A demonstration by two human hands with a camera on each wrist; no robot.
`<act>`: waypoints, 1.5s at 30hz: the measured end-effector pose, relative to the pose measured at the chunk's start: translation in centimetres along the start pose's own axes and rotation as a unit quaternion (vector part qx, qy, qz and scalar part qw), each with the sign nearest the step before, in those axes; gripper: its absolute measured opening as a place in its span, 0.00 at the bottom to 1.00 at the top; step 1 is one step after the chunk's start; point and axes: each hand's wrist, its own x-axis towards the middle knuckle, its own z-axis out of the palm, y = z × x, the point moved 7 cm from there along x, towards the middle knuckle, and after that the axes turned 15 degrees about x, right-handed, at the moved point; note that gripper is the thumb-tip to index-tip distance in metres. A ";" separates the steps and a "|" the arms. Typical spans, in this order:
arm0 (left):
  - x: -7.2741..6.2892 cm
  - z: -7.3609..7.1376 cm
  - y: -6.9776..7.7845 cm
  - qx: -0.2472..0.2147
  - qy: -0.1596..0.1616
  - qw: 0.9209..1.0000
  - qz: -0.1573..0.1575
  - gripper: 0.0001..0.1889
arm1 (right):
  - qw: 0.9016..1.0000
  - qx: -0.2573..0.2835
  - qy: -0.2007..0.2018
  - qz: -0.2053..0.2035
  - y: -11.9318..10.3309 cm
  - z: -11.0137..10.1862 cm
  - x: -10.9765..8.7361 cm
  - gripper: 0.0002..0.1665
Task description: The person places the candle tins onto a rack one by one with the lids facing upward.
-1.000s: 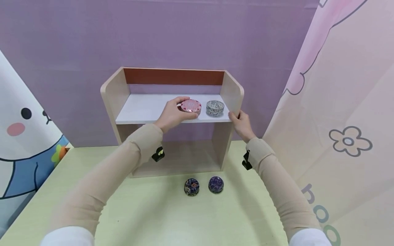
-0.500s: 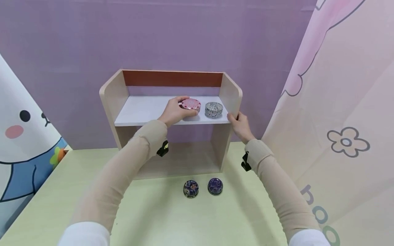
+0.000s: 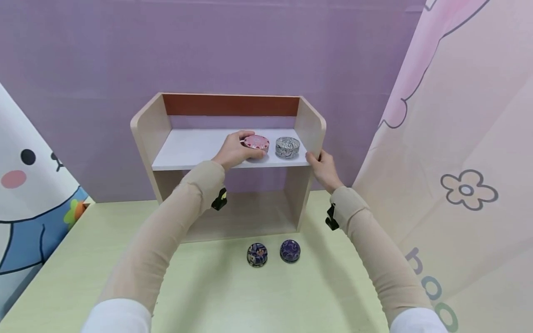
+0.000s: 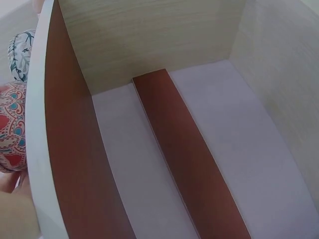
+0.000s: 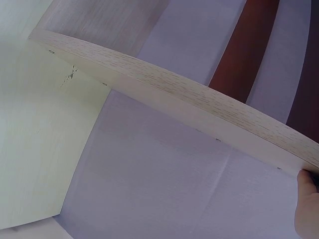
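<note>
Pink tin (image 3: 256, 142) is slightly farther back over the shelf (image 3: 187, 143) than a second ago, seemingly nearly placed; left hand (image 3: 233, 150) grips it (right hand (image 3: 325, 171) holds the side panel (image 3: 311, 125)).

The pink tin (image 3: 255, 142) sits slightly farther back from the front edge of the white shelf (image 3: 189, 148) than a second ago; the left hand (image 3: 234, 151) has moved in with it, and the left sleeve (image 3: 168, 231) has swung inward. The head view has shifted slightly.
</note>
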 end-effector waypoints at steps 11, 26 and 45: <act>0.1 0.1 -0.3 0.015 -0.012 1.000 0.004 0.40 | 1.000 -0.006 0.004 0.004 0.0 -0.1 0.0 0.28; 0.0 0.2 -0.1 0.030 -0.033 0.999 -0.004 0.41 | 1.000 -0.005 -0.002 0.006 0.1 -0.3 0.1 0.28; -0.3 0.2 0.1 0.045 -0.038 0.998 -0.008 0.43 | 1.000 -0.004 -0.003 0.008 0.1 -0.2 0.0 0.29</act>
